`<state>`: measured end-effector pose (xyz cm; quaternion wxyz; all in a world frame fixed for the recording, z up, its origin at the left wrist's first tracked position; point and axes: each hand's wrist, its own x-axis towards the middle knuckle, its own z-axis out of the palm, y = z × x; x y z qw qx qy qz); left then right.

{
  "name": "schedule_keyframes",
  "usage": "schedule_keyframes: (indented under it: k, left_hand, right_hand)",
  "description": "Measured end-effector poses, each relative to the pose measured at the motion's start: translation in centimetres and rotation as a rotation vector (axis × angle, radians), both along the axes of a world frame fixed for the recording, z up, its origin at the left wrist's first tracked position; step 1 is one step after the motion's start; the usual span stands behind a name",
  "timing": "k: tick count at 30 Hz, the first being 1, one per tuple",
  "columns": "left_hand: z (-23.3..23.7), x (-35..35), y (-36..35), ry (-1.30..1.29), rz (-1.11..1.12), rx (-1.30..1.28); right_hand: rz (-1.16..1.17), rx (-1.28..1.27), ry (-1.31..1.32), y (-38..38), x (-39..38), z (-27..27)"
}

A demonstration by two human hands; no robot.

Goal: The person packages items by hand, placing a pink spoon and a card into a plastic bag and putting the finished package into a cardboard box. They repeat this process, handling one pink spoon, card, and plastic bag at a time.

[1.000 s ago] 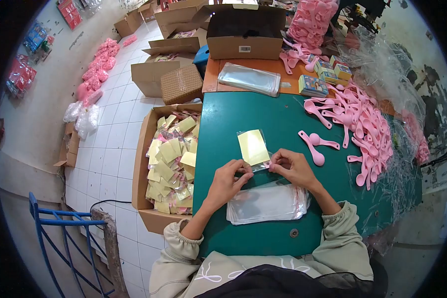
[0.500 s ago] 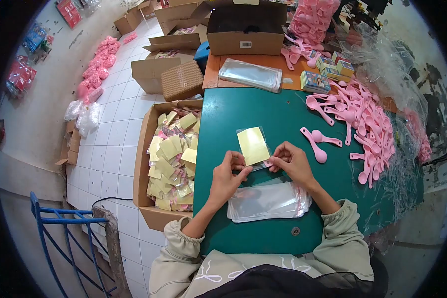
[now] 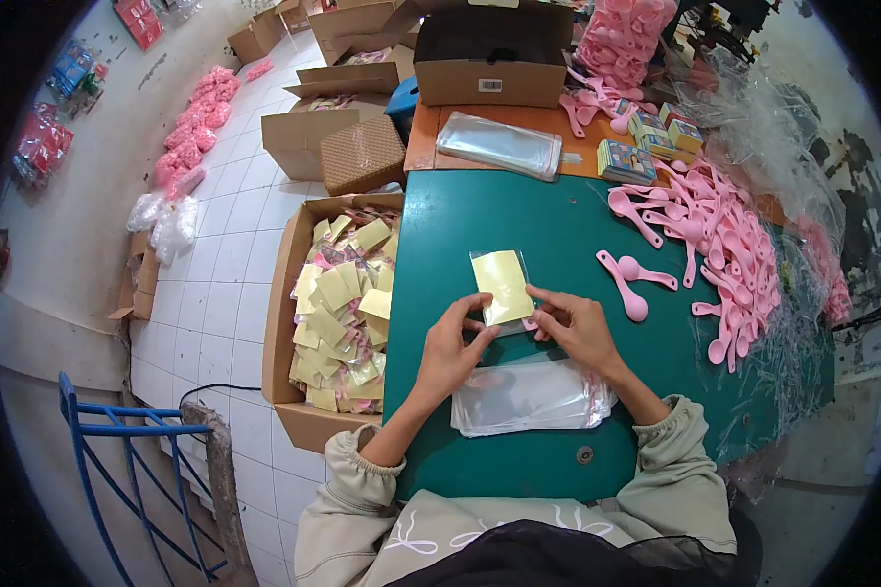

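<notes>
Between my hands is a clear plastic bag (image 3: 522,266) with a pale yellow card (image 3: 503,286) inside it. My left hand (image 3: 457,338) pinches the lower left edge of the bag between thumb and fingers. At its lower right, my right hand (image 3: 570,325) grips the bag; a bit of pink shows by those fingertips, mostly hidden. Just below my hands lies a stack of clear plastic bags (image 3: 529,399) on the green table (image 3: 519,210). Two pink measuring spoons (image 3: 628,292) rest to the right of my right hand.
A large pile of pink spoons (image 3: 724,245) covers the table's right side, beside crumpled plastic wrap (image 3: 793,176). Card stacks (image 3: 625,161) and more clear bags (image 3: 499,145) lie at the back. To the left stands a carton (image 3: 282,323) full of packed bags. A blue metal rack (image 3: 127,428) is lower left.
The bag stays in both hands at nearly the same place. My right fingers have shifted up along its right edge, and the card sits slightly more upright.
</notes>
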<state>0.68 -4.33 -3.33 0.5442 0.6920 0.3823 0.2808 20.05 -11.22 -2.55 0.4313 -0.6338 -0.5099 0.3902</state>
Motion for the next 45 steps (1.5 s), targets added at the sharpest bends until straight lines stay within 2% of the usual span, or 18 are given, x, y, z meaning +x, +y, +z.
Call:
schedule_keyframes:
  k: [2, 5, 6, 7, 8, 9, 11, 14, 17, 20, 23, 28, 30, 33, 37, 40, 43, 45]
  left_hand:
    - [0.2, -0.7, 0.3, -0.019, 0.008, -0.015]
    - [1.1, -3.8, 1.8, -0.048, 0.094, -0.049]
    - [1.5, -5.2, 2.4, -0.037, 0.166, 0.038]
    - [1.7, -7.4, 3.4, 0.036, 0.199, -0.041]
    - [1.4, -8.8, 4.1, -0.062, 0.277, 0.053]
    - [2.0, -10.2, 4.7, 0.126, 0.347, 0.2]
    - [1.5, -11.9, 5.3, 0.69, 0.501, 0.916]
    - [4.1, -8.4, 4.1, 0.549, 0.377, 0.706]
    - [4.1, -2.2, 1.0, 0.292, -0.083, 0.575]
    - [3.0, 2.9, -2.3, 0.3, -0.411, 0.506]
    - [0.8, 4.8, -2.3, 0.238, -0.459, 0.466]
    - [2.2, 3.4, -0.2, 0.071, -0.417, 0.045]
    - [1.5, 3.1, -0.1, 0.008, -0.377, -0.033]
    - [1.7, 2.8, 0.0, 0.014, -0.385, -0.046]
    - [1.3, 2.4, 0.4, 0.029, -0.315, 0.071]
    - [0.7, 1.8, 1.4, -0.084, -0.217, 0.016]
    - [1.0, 1.4, 2.0, -0.267, -0.248, -0.395]
    - [1.4, 1.5, 1.8, -0.249, -0.266, -0.427]
  right_hand:
    - [0.032, -0.01, -0.114, 0.0, 0.3, 1.1]
    - [-0.02, 0.173, -0.57, 0.2, 4.2, 2.2]
    - [-0.072, 0.166, -0.664, 0.1, 5.5, 2.5]
    - [-0.125, 0.159, -0.755, -0.1, 6.7, 2.7]
    - [-0.179, 0.153, -0.846, -0.3, 7.5, 2.8]
    - [-0.182, 0.122, -0.898, -0.3, 8.0, 2.6]
    - [-0.187, 0.061, -0.998, -0.1, 8.5, 1.5]
    - [-0.156, 0.051, -1.04, 0.2, 8.4, 0.7]
    - [-0.179, 0.106, -0.933, 0.1, 7.7, 2.5]
    - [-0.198, 0.153, -0.573, -0.2, 6.8, 5.5]
    - [-0.227, 0.167, -0.433, -0.7, 5.9, 7.8]
    - [-0.131, 0.166, -0.131, -1.5, 5.4, 8.8]
    - [-0.06, 0.111, -0.058, -1.6, 4.9, 9.4]
    - [0.002, 0.059, -0.031, -1.5, 4.5, 8.8]
    - [0.085, -0.012, -0.348, -1.2, 4.8, 7.8]
    - [0.089, -0.022, -0.374, -1.2, 4.9, 8.3]
    - [-0.067, 0.141, -0.27, -1.0, 5.3, 7.8]
    - [-0.15, 0.27, -0.194, -0.9, 4.8, 7.9]
